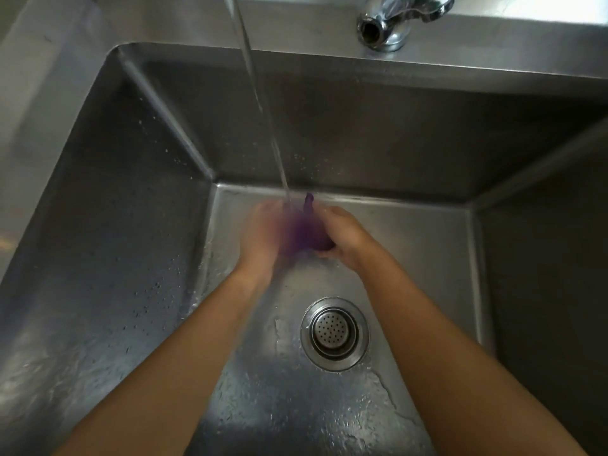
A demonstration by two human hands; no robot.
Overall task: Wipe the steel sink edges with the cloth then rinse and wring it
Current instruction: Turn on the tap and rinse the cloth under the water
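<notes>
A purple cloth (304, 233) is bunched between both my hands, low inside the steel sink (131, 179). My left hand (263, 235) is blurred with motion and presses the cloth from the left. My right hand (342, 238) grips it from the right, and a small tip of cloth sticks up above the fingers. A stream of water (263, 103) falls from above straight onto the cloth and my hands. Most of the cloth is hidden by my fingers.
The round drain strainer (334, 334) sits in the wet sink floor below my right forearm. A chrome tap fitting (391, 21) stands on the back rim (493, 37). Water drops cover the left wall and the floor.
</notes>
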